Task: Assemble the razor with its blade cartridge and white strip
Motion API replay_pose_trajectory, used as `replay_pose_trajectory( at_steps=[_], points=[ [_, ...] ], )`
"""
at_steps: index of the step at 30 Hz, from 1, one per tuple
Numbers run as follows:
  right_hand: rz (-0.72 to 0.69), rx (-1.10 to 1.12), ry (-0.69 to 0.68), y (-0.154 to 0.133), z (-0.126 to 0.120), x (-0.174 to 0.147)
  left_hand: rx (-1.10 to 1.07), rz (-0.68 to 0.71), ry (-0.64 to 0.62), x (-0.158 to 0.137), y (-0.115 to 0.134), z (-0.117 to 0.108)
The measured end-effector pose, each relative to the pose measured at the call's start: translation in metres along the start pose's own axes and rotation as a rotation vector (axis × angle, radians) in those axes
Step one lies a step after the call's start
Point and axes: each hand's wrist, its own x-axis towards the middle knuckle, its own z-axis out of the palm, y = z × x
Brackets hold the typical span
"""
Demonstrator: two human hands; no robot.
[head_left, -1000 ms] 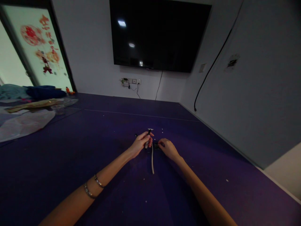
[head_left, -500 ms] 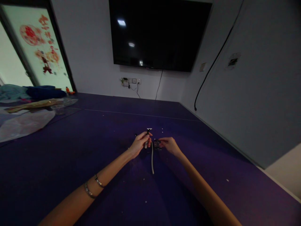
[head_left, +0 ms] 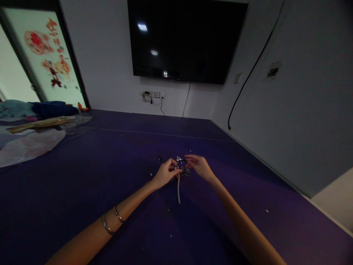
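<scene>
My left hand (head_left: pixel 165 173) is closed in a pinch around a small, slim black-and-silver piece (head_left: pixel 178 159), whose bright end sticks up past the fingers. Its exact kind is too small to make out. Close on the right, my right hand (head_left: pixel 200 167) has its thumb and forefinger around a small dark piece (head_left: pixel 183 160), which meets or nearly meets the silver end. Below the fingers, a short grey cable (head_left: pixel 179 189) lies on the purple surface, its upper end by my left fingertips. Under my right fingers sits a small dark part with clear edges (head_left: pixel 185 171).
A small black bit (head_left: pixel 159 158) and white scraps (head_left: pixel 267 211) lie on the purple surface (head_left: pixel 124 154). Plastic bags (head_left: pixel 33 147) and cloths (head_left: pixel 52 108) are at the far left. A black cable (head_left: pixel 248 77) hangs down the right wall, near a large television (head_left: pixel 187 40).
The piece in my left hand has tilted, and its bright end has shifted right. My right hand has risen from the dark part with a small dark piece between its fingers.
</scene>
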Motion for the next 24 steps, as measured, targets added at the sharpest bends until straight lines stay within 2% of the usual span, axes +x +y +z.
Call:
replay_pose_trajectory(
  at_steps=[5,11,24],
  points=[
    [-0.076,0.013,-0.01,-0.025,0.001,-0.004,0.18,0.054,0.044,-0.009,-0.003,0.006],
    [-0.167,-0.01,-0.033,-0.047,0.006,-0.012,0.14,0.043,0.002,-0.014,0.001,0.013],
    [-0.21,-0.038,-0.041,-0.055,0.008,-0.015,0.168,0.068,0.027,-0.012,-0.001,0.013]
  ],
)
